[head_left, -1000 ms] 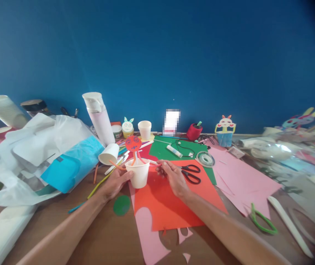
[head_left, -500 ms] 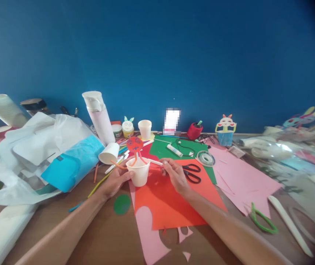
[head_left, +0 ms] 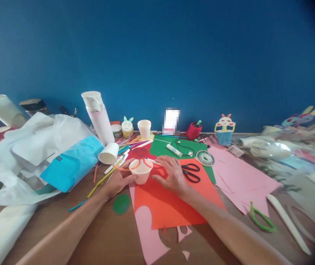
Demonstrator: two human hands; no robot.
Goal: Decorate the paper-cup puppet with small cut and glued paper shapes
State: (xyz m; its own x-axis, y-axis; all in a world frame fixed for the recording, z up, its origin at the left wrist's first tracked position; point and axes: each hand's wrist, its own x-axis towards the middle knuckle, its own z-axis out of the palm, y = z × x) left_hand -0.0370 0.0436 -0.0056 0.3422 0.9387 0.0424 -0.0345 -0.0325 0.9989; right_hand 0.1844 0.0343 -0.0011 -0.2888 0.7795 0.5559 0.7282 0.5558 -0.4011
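Note:
My left hand (head_left: 120, 181) is closed round the left side of a white paper cup (head_left: 142, 177), thumb in front. The cup's mouth tips toward me. Orange pipe cleaners (head_left: 122, 168) cross its rim, one sticking out to the left. Behind the cup, a red paper disc (head_left: 140, 151) with a drawn face leans back over red paper, low in contrast. My right hand (head_left: 171, 175) hovers palm down at the cup's right side, thumb spread near its wall. A slim white marker (head_left: 152, 161) pokes out from under its fingers, partly hidden.
Black-handled scissors (head_left: 192, 172) lie right of my right hand on orange paper (head_left: 179, 206). Behind are a tape roll (head_left: 204, 158), a glue stick (head_left: 174, 150) and another white cup (head_left: 144, 129). A blue cup figure (head_left: 224, 137) stands at back right; plastic bags (head_left: 47, 129) fill the left.
The face disc has gone from upright above the cup to leaning back behind it. The cup tilted toward me and shifted slightly right. My right hand turned palm down with its thumb spread.

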